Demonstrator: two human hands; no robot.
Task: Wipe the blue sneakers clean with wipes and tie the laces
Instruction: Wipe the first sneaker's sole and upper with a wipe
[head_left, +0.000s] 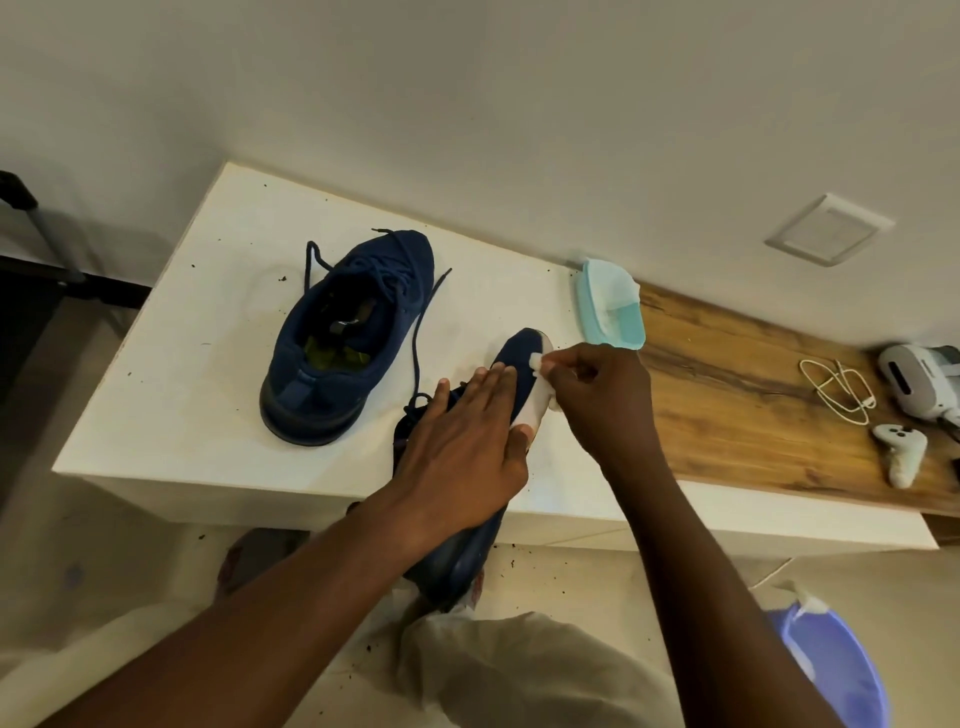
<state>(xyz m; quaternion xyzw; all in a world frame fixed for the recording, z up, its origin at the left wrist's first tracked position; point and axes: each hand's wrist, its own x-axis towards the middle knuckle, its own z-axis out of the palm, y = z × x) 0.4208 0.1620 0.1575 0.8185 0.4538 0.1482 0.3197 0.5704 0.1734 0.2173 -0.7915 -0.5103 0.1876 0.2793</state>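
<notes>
At the front edge of the white surface (171, 395), the held sneaker (517, 358) lay tipped on its side, toe pointing toward the wall and heel hanging past the edge above the person's lap. The left hand (462, 447) grasped it, its fingers spread nearly straight across the blue upper and its thumb hooked against the pale sole. The right hand (605, 400) pinched a white wipe (536, 364) between thumb and curled fingers, and the wipe was pressed to the sole near the toe. Just to the left, the second sneaker (353, 332) stood upright on the surface with its heel toward the camera, apart from both hands, its dark laces (418, 332) loose and trailing toward the held shoe. Dark specks of dirt dotted the surface around both shoes. Behind the right hand, against the wall, a teal tub (613, 312) sat with white material showing at its open top. Farther right, on the wood-grained part of the surface (727, 405), lay a coiled white cable (839, 387), a white headset (919, 379) and a white controller (901, 452). A blue bucket (831, 670) showed at the lower right, on the floor.
</notes>
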